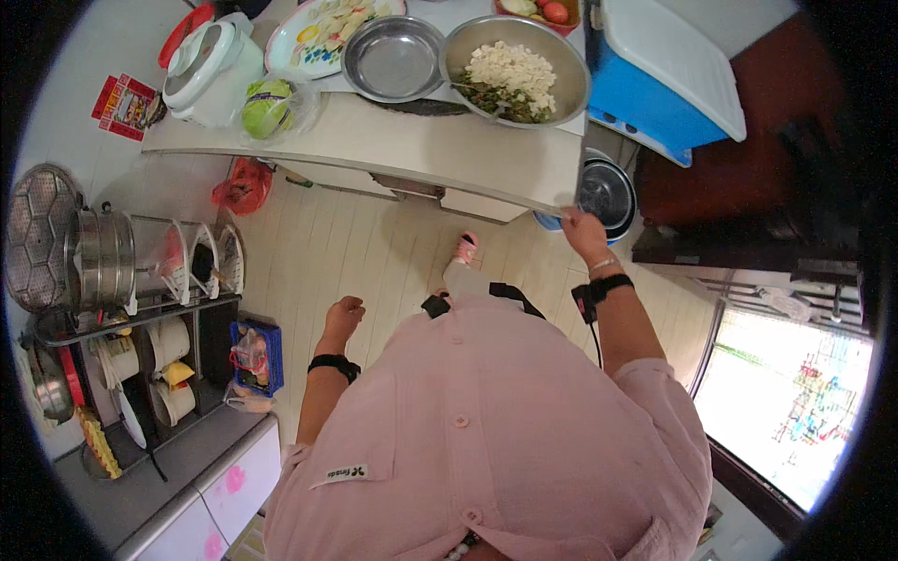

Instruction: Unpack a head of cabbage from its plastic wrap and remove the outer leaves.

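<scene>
My right hand (587, 235) is at the near right corner of a cream-coloured table (365, 133), its fingers curled against the edge. Whether it grips the corner or only overlaps it in view, I cannot tell. My left hand (344, 319) hangs over the floor with loosely curled fingers and nothing visible in it. On the table, a steel bowl (572, 77) holds pale diced pieces (508, 70) over chopped greens (484, 98), with a utensil handle in it. Beside it stands an empty steel basin (393, 59). A green cabbage (266, 109) lies in clear plastic farther left.
A floral tray (284, 52) bears pale food pieces. A white kitchen appliance (217, 77) stands at the table's left. Stacked basins (610, 196) sit beyond my right hand, below a blue storage box (645, 91). A rack (140, 322) with steamers and a blue crate (277, 357) are to the left.
</scene>
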A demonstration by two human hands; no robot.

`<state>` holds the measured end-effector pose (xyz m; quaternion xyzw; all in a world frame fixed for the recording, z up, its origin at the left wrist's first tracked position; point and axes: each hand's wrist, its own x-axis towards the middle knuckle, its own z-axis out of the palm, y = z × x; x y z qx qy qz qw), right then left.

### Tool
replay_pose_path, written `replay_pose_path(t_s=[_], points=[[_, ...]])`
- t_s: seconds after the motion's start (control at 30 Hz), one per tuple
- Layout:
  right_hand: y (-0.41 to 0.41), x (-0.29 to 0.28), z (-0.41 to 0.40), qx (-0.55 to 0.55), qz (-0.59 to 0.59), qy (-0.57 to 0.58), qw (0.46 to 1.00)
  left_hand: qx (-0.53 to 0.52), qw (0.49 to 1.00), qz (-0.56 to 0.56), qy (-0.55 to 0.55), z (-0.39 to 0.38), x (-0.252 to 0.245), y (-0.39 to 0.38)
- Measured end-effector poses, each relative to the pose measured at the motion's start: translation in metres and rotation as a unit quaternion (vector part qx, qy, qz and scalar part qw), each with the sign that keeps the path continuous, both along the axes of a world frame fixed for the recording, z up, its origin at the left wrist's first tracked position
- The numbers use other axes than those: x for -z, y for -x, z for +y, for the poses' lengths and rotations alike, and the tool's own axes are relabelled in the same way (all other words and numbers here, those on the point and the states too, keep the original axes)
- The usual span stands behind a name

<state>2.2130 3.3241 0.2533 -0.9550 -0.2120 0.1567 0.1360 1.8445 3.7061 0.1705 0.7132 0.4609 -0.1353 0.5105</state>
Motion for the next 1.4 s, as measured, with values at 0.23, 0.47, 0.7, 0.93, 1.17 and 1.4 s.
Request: replay_pose_path(t_s=[0.23,0.47,0.7,0.93,1.17,1.4], points=[[-0.081,0.019,0.062,0.083,-0.026,-0.022,0.996,0.289,0.923,0.047,-0.248,0.052,0.049,0.101],[-0.111,0.027,0.11,0.178,0.006,0.035,0.983,0.539,0.764,-0.035,-0.353,0.125,0.024,0.144],[-0.123,0.047,0.12,0.135,-0.046,0.133,0.981,-0.047,0.995,0.068,0.05,0.131,-0.05,-0.024],[-0.087,0.032,0.088,0.22,-0.036,0.107,0.969,0.188,0.982,0.012,0.016,0.179,-0.074,-0.118],[0.036,-0.037,0.059,0.509,0.161,-0.449,0.717,0.621,0.748,-0.172,-0.159,0.3,0.001,-0.082],[0.075,-0.013,0.116,0.323,-0.044,-0.042,0.944,0.713,0.606,-0.215,-0.279,0.382,0.074,-0.042]])
